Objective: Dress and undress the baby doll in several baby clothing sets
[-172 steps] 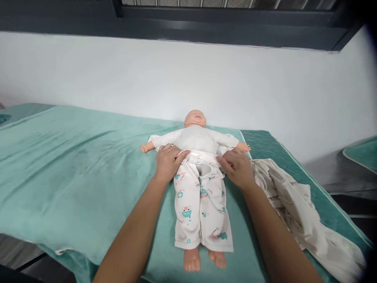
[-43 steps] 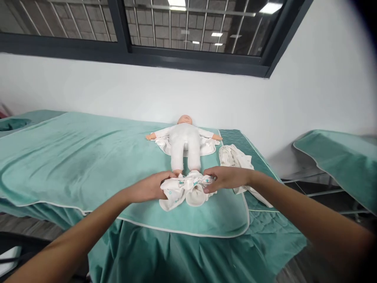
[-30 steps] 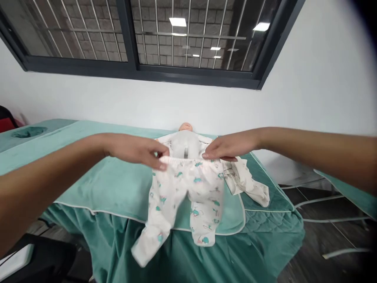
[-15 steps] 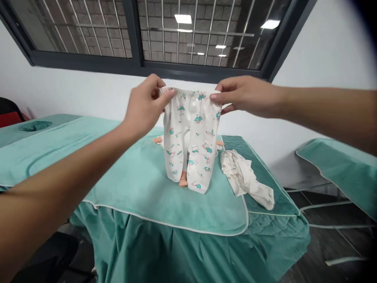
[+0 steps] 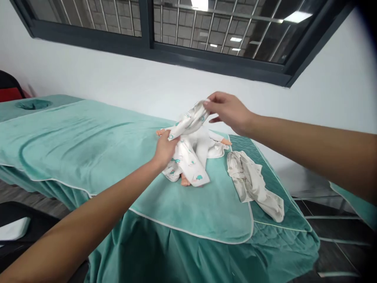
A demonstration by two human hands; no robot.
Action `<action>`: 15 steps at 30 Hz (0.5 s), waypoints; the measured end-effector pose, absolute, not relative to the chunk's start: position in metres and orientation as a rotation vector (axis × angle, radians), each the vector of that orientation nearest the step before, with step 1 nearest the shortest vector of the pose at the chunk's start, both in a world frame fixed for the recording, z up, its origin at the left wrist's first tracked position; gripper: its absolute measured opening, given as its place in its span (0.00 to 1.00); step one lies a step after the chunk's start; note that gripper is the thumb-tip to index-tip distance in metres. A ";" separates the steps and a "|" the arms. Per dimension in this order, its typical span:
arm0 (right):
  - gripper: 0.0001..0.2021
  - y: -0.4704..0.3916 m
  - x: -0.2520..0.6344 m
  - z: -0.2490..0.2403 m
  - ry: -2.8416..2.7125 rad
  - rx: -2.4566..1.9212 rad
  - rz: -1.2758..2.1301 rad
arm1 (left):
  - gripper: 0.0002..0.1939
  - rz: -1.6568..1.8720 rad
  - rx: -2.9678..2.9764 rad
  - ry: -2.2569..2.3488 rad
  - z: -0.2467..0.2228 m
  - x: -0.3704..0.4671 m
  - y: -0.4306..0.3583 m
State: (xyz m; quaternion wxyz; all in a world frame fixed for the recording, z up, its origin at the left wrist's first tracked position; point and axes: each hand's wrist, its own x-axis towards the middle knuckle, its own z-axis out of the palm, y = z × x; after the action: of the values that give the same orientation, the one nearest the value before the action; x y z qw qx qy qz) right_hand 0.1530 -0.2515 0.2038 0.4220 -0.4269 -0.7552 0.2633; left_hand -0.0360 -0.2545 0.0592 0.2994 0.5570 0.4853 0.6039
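Observation:
Small white baby trousers with a green print hang bunched and twisted between my hands. My left hand is closed on the cloth partway down. Pinched between the fingers of my right hand is the upper end, held higher and to the right. Behind and below the trousers lies a baby doll in white clothing. Its arms stick out to both sides and one foot shows under the trouser legs; its head is hidden.
A crumpled white garment lies to the right on the quilted green cover. The doll rests on a light green sheet over a bed against the wall. A black chair with a white object stands at lower left.
The trousers were spread upright by the waistband between both hands; now they are bunched and slanted. My left hand has moved down and right along the cloth. The view has tilted downward.

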 end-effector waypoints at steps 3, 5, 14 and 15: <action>0.08 -0.238 0.149 0.172 -2.058 -1.288 0.511 | 0.12 1.604 1.423 1.498 0.047 -0.066 -0.233; 0.12 -0.227 0.148 0.146 -2.159 -1.389 0.409 | 0.15 1.458 1.460 1.688 0.042 -0.081 -0.225; 0.35 -0.122 0.177 0.076 -1.986 -1.710 0.317 | 0.21 1.230 1.996 1.357 0.031 -0.009 -0.224; 0.37 -0.107 0.180 0.072 -1.936 -1.755 0.374 | 0.22 1.210 1.973 1.354 0.027 -0.002 -0.217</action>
State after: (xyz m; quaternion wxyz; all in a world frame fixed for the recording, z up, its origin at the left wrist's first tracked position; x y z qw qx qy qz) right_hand 0.1801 -0.1068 0.0725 0.2481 -0.6440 -0.7105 0.1373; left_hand -0.0017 -0.2166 0.0268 0.2280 0.7163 0.4918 0.4394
